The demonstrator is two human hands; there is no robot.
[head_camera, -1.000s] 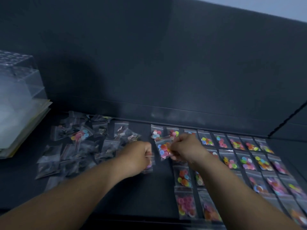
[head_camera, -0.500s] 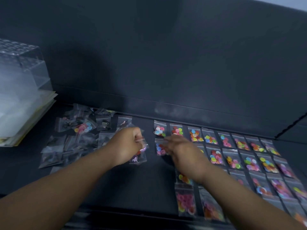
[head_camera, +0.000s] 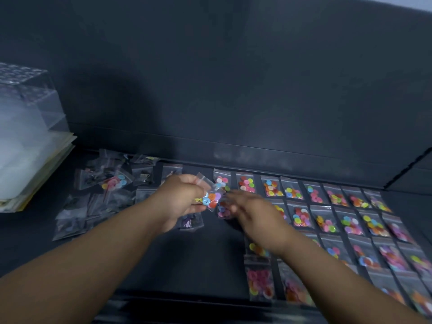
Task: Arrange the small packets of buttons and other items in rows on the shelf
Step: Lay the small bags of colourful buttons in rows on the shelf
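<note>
Clear packets of coloured buttons lie in rows across the right half of the dark shelf. A loose pile of packets, most with dark small items, covers the left part. My left hand is closed on a packet of blue, orange and purple buttons, lifted just above the shelf. My right hand hovers blurred beside it, fingers spread, over a packet lying at the left end of the second row. A purple packet lies under my left hand.
A clear plastic box on stacked sheets stands at the far left. The shelf's back wall rises right behind the top row. The front edge runs below my forearms.
My left hand has lifted a button packet up and toward the right. My right hand has laid its packet down at the second row and spread its fingers.
</note>
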